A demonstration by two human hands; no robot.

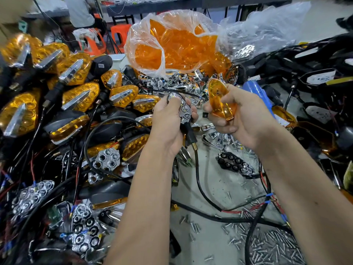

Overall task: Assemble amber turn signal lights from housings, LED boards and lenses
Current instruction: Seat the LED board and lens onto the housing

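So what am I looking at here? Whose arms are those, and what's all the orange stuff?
There is just one picture, taken by a camera worn on a person's head, looking down at their own arms, so you see what they see. The person is building orange blinker lights for vehicles.

The left hand holds a black light housing with shiny silver cups inside and a black cable hanging from it. The right hand holds a clear orange lens, the cover that looks about to go on top.

On the left of the table lies a heap of finished lights. Behind the hands, a plastic bag is full of more orange lenses. Small screws are scattered at the lower right, and loose silver reflector pieces lie around.
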